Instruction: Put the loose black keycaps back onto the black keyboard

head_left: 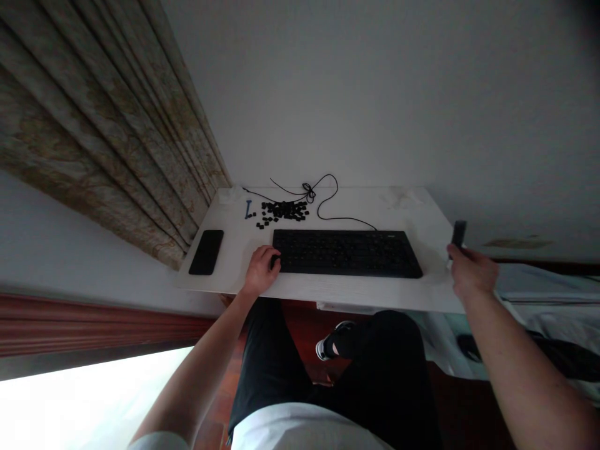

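A black keyboard (347,253) lies lengthwise on the white table, its key area dark and hard to make out. My left hand (262,269) is closed at its lower left corner, fingers and thumb curled about the edge. Off the table's right end, my right hand (473,270) grips a small, dark, flat, narrow object (459,232) that points up and away; its kind is not clear. Behind the keyboard sits a loose heap of black keycaps (285,210), several scattered toward the left. A small blue tool (248,209) lies beside them.
On the table's left side rests a black smartphone (206,252). The keyboard's black cable (337,218) loops along the back of the white table (300,286). Clear plastic wrap (402,197) lies at the back right. A patterned curtain (154,125) hangs at the left, by the wall.
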### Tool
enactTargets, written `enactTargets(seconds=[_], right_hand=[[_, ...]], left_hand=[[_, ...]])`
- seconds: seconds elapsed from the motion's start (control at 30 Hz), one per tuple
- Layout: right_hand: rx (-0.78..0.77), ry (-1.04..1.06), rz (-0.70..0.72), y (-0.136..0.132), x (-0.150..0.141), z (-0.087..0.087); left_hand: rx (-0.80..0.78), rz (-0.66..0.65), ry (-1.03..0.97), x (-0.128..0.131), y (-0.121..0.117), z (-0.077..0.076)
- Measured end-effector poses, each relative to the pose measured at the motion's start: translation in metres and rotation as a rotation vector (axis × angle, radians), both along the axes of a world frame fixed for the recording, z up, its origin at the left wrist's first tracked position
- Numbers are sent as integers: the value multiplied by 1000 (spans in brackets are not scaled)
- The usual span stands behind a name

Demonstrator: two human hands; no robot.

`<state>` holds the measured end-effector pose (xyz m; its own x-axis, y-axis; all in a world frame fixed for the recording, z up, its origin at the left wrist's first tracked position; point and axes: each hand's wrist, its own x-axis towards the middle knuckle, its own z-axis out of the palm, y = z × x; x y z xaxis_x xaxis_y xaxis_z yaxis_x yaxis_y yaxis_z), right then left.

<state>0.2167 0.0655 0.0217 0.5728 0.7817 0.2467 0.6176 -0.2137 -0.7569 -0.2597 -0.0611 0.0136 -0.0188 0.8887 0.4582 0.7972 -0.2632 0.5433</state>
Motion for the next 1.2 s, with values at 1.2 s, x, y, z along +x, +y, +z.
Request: enactTargets(seconds=[1.2], right_hand=[[-412, 619, 923, -55, -302, 48]], left_hand=[[-6, -158, 138, -2, 3, -6]])
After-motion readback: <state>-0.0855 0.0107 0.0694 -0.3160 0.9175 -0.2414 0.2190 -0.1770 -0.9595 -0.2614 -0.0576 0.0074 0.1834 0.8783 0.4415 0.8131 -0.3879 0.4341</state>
